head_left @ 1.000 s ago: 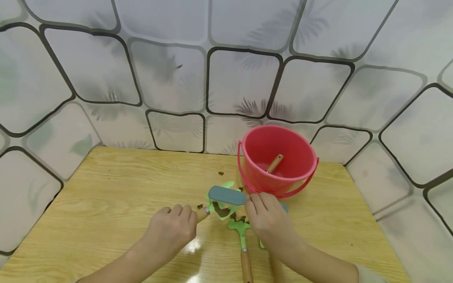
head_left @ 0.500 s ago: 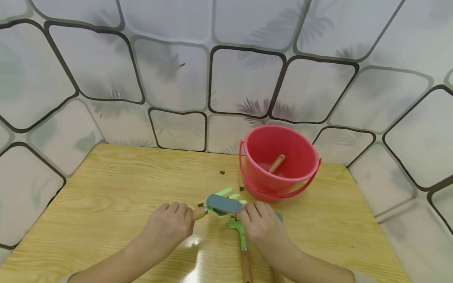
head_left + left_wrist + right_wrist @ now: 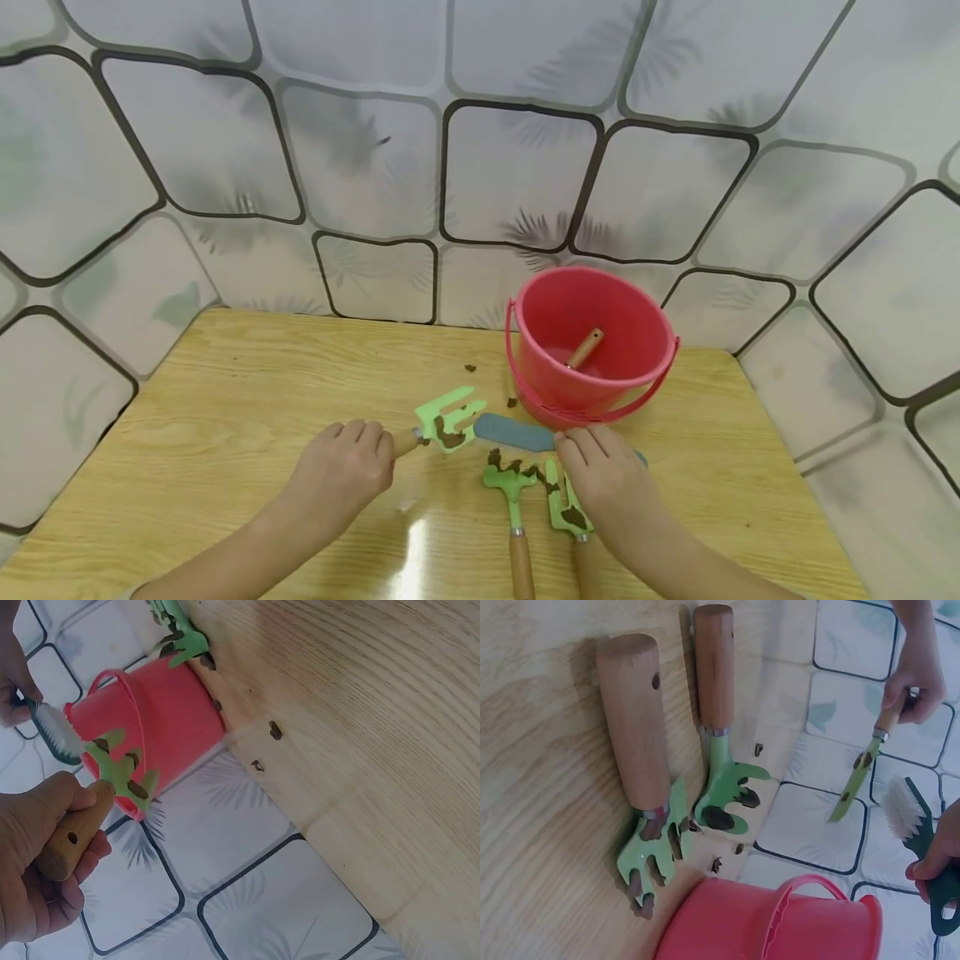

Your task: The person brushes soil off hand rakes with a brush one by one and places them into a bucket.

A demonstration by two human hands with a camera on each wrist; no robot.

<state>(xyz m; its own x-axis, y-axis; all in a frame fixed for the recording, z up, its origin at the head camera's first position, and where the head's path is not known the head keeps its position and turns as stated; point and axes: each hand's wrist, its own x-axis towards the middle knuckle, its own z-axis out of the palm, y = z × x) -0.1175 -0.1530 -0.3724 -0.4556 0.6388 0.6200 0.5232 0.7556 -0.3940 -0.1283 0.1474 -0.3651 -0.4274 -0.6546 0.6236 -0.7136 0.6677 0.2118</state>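
My left hand [image 3: 341, 468] grips the wooden handle of a green garden fork [image 3: 450, 419], whose prongs carry brown dirt patches. My right hand [image 3: 609, 479] holds a grey-blue brush [image 3: 514, 432] by its handle; white bristles show in the right wrist view. The brush head is just right of the fork's prongs, above the table; whether they touch I cannot tell. Below the brush lie a green hand rake [image 3: 513, 485] and a second green garden fork [image 3: 567, 512], both wooden-handled and marked with brown dirt. My right hand partly covers that second fork in the head view.
A pinkish-red bucket [image 3: 543, 387] stands at the back right of the wooden table [image 3: 247, 400], with a wooden handle [image 3: 586, 347] visible inside. Small brown crumbs [image 3: 470, 367] lie near the bucket. A patterned wall covering [image 3: 517, 179] rises behind and beside the table.
The brush was over the fork's prongs and has moved right, off them. The fork has shifted slightly left, its prongs uncovered again. The tools on the table and the bucket stay put.
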